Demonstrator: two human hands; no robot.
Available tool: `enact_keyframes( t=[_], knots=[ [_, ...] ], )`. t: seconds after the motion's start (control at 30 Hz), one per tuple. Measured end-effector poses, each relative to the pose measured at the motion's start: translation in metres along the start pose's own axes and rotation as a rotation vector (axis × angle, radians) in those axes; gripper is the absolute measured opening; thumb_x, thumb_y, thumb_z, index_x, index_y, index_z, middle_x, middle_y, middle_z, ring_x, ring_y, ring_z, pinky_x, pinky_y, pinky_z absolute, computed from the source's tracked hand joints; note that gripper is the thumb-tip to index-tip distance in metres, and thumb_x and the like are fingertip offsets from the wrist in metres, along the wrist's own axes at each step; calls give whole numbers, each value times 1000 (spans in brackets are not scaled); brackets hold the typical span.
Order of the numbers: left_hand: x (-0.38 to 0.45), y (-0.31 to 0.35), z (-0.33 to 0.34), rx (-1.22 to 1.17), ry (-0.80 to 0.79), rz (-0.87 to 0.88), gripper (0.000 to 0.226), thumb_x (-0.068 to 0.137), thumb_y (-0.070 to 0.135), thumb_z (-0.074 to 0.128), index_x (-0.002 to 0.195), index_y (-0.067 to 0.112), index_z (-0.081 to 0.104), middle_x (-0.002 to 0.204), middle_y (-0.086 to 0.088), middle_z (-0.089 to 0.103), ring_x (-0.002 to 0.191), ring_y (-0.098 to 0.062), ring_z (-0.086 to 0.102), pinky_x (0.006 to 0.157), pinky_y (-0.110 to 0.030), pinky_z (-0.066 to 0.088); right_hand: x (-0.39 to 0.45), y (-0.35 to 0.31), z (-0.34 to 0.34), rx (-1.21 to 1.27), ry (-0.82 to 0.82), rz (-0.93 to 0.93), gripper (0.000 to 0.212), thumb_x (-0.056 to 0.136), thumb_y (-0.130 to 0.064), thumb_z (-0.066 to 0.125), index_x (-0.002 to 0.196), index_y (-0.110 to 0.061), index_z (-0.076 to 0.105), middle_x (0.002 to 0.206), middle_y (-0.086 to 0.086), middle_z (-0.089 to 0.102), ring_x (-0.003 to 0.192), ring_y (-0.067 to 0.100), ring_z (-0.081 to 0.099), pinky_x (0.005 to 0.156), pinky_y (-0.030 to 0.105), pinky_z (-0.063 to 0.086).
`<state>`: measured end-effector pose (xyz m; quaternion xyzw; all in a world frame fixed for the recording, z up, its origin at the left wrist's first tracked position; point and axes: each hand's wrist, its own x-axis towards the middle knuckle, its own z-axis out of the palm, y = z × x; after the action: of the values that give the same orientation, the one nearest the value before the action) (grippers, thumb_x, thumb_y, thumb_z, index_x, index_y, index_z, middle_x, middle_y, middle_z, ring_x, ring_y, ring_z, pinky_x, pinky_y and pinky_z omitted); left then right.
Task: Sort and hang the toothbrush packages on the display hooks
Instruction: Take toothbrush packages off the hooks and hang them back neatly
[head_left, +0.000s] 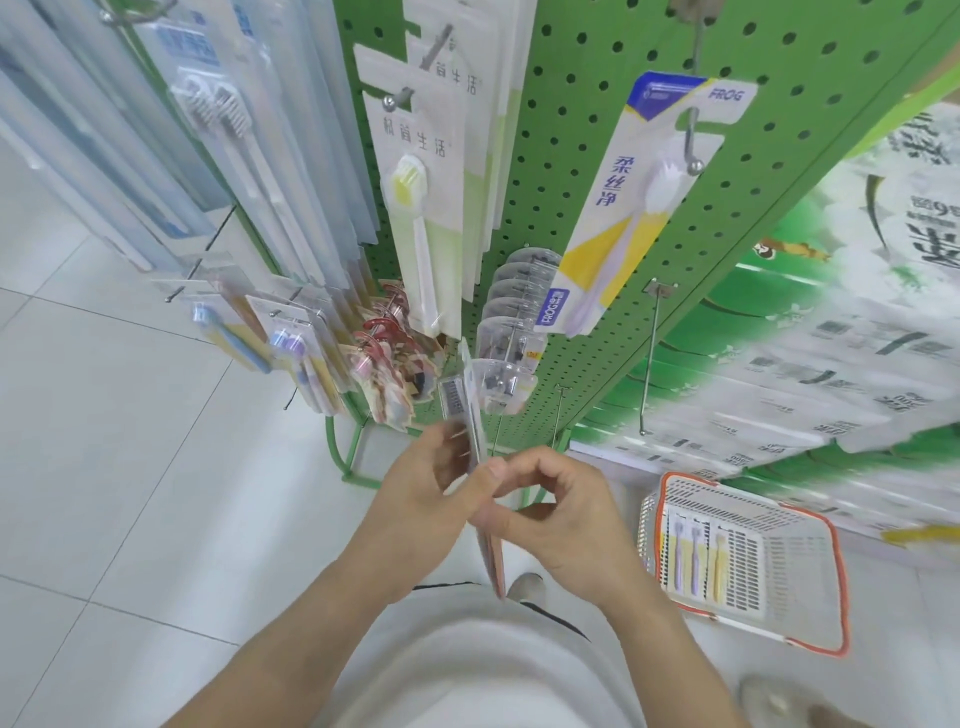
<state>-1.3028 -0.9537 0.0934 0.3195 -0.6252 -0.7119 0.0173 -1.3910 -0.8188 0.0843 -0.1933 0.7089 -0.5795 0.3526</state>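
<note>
Head view: both hands meet just below the green pegboard, left hand and right hand each with grip clamped on a thin stack of toothbrush packages held edge-on. More packages lie in the orange-rimmed basket on the floor, right of the pegboard's foot; a FROG package hangs on a pegboard hook.
</note>
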Motion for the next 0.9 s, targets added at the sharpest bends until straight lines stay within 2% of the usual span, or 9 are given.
enact_keyframes(
  t=[0.07,0.13,0.23,0.37,0.5,0.57,0.7,0.8,0.9],
  knots=[
    [0,1,0,-82,-36,-21,24,104,18,54,125,12,62,119,-9,73,109,-26,71,95,-41,57,2,2,-2,65,26,-4,29,69,-26,90,88,-13,73,80,3,73,72,19,68,63,38,59],
    [-1,2,0,-144,-58,-44,28,106,17,43,121,18,67,115,-7,75,107,-30,71,92,-42,58,5,5,-5,104,70,-7,22,72,-24,86,87,-14,73,79,2,72,71,15,64,61,37,58],
    [-3,3,-2,-151,-67,-49,30,105,24,41,120,21,67,111,-4,77,101,-27,74,86,-38,58,9,6,-10,89,206,-30,18,76,-10,85,85,-12,69,74,-5,70,63,9,57,56,28,49],
    [-2,4,-5,-219,-109,-96,27,103,25,45,116,19,67,102,-11,78,86,-29,76,69,-35,62,14,0,-16,92,308,-61,31,73,-13,87,96,-14,66,86,-2,71,68,10,58,61,29,48],
    [-3,2,-4,-217,-144,-94,29,95,27,57,119,14,66,107,-15,76,93,-38,74,85,-52,59,21,-9,-16,157,209,-64,30,76,-17,83,100,-8,67,91,8,75,73,20,62,57,32,53],
    [-3,0,-5,-199,-145,-81,30,93,26,61,119,12,66,107,-15,76,94,-39,73,87,-53,58,24,-10,-14,229,183,-41,28,76,-18,80,98,-5,68,92,15,76,74,27,64,53,31,52],
    [-2,-1,-10,-155,-180,-49,25,95,15,62,120,13,66,108,-12,77,96,-35,74,81,-42,61,29,-11,-13,351,173,25,29,76,-20,77,98,-3,69,85,12,75,73,28,67,57,33,50],
    [-3,-2,-11,-104,-224,-20,32,93,5,65,123,15,64,112,-7,76,100,-30,74,81,-36,61,30,-9,-14,410,164,62,23,79,-18,74,97,-5,69,87,9,75,73,20,70,59,31,55],
    [-4,-4,-10,-67,-236,-8,35,92,2,67,123,17,64,112,-3,77,99,-26,74,79,-32,60,30,-7,-16,441,166,106,23,80,-19,73,98,-5,68,91,11,75,77,20,70,64,33,58]
  ],
)
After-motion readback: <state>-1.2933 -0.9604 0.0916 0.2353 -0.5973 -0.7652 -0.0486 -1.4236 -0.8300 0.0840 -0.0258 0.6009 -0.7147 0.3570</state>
